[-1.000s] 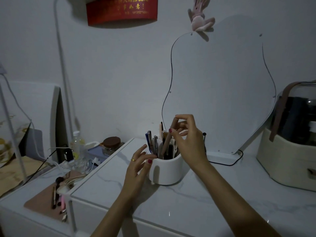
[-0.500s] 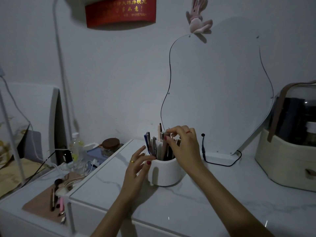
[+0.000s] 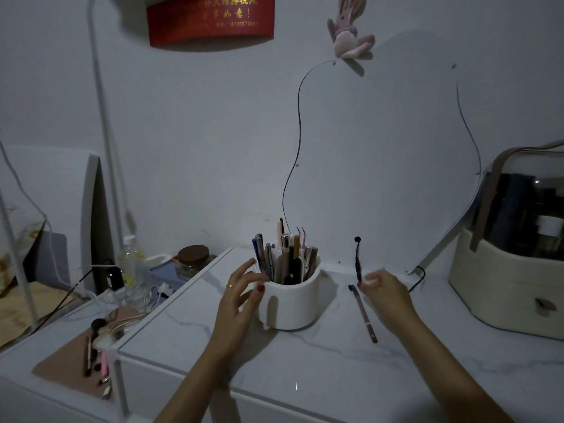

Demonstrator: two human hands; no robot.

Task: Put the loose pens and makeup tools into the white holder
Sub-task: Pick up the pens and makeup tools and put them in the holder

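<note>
On the marble tabletop (image 3: 305, 370), a brown pencil (image 3: 363, 314) lies loose just right of the white holder (image 3: 290, 303), its brush end pointing toward the back edge. The left hand (image 3: 241, 296) is open with fingertips against the holder's left side, and the right hand (image 3: 386, 290) hovers open, fingers loosely curled, beside the pencil's far end, gripping nothing. The holder stands mid-table, packed with upright pens and tools (image 3: 285, 257), before a mirror (image 3: 381, 154) leaning at the back edge.

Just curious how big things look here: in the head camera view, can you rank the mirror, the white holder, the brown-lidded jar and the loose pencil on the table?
1. mirror
2. white holder
3. loose pencil and brown-lidded jar: unsure, since the pencil is longer but thin, and the jar sits farther back.
</note>
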